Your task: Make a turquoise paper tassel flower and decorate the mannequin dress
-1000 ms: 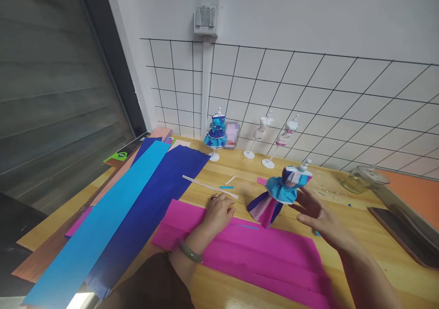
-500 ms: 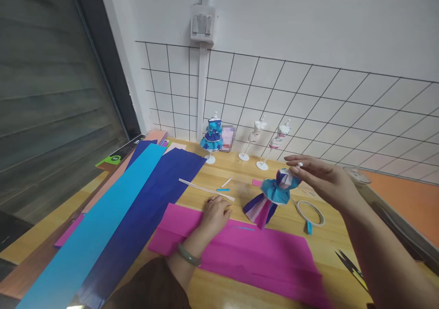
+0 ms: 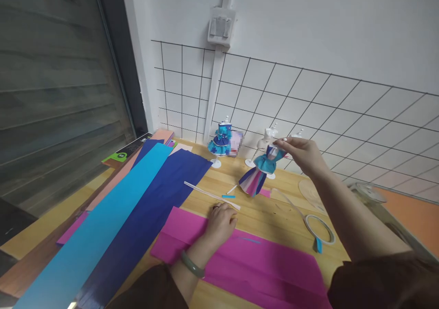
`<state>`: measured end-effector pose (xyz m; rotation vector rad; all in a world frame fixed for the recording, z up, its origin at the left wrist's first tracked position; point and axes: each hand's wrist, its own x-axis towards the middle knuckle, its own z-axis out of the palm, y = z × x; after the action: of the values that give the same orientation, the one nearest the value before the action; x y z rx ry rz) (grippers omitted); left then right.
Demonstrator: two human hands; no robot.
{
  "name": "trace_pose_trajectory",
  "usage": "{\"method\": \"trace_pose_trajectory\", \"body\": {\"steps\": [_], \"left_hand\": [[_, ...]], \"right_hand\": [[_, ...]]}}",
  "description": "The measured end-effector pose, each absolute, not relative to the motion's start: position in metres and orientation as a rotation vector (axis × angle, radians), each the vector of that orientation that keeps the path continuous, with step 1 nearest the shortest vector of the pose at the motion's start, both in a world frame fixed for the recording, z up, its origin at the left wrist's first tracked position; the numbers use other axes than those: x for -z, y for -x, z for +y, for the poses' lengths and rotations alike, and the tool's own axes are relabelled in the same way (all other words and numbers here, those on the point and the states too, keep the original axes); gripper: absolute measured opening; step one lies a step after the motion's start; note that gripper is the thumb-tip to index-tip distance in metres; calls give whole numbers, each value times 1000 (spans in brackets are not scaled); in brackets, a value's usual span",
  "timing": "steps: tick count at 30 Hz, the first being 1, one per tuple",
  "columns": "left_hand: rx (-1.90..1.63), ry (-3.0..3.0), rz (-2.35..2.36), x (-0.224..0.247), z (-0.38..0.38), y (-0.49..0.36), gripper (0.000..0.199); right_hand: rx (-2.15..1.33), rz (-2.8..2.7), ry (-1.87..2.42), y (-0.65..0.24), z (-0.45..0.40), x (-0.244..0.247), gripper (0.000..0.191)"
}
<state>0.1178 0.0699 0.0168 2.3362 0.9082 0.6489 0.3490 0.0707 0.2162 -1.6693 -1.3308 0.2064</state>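
My right hand (image 3: 302, 153) pinches the top knob of a miniature dress form (image 3: 273, 151), with thumb and fingertips together. The form wears a paper dress (image 3: 259, 172) with a turquoise ruffle and a striped skirt of navy, pink and magenta; its base is hidden. My left hand (image 3: 221, 222) lies palm down with loosely bent fingers at the far edge of a magenta crepe paper sheet (image 3: 274, 263). Just beyond those fingers are a thin white strip (image 3: 211, 194) and a short blue strip (image 3: 228, 196).
A form in a blue ruffled dress (image 3: 221, 140) stands by the wall, with a white dress form (image 3: 265, 140) to its right. A tape roll (image 3: 319, 229) lies at right. Navy paper (image 3: 154, 194) and turquoise paper (image 3: 113, 208) cover the left side. A wire grid (image 3: 275, 89) lines the wall.
My right hand has carried the dressed form away from me and leftward, toward the forms by the wall. My left hand stays on the magenta paper. The view has shifted slightly.
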Motion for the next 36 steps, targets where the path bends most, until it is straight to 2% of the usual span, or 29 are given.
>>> {"method": "trace_pose_trajectory", "body": {"steps": [12,17,25,28,31,34,36], "left_hand": [[-652,-2314,910,-14,70,-118,16],[-657,-2320,897,-15,70,-117,16],[-645,-2322,900,-16,71,-117,16],[-648,-2329,893,-17,71,-117,16],[-655,-2339,881,-17,71,-117,16],[-666,-2346,875,-18,70,-117,16],[-672,-2352,875,-18,69,-117,16]], "right_hand": [[-266,-1287,1767,-363,110,-204,39],[-282,-1274,1689,-361,114,-201,39],[-256,-1251,1581,-371,112,-196,51],[-171,-1240,1544,-379,101,-189,56],[74,-1208,1551,-389,80,-168,51],[411,-1357,1913,-393,51,-133,46],[357,-1518,2018,-388,33,-107,36]]}}
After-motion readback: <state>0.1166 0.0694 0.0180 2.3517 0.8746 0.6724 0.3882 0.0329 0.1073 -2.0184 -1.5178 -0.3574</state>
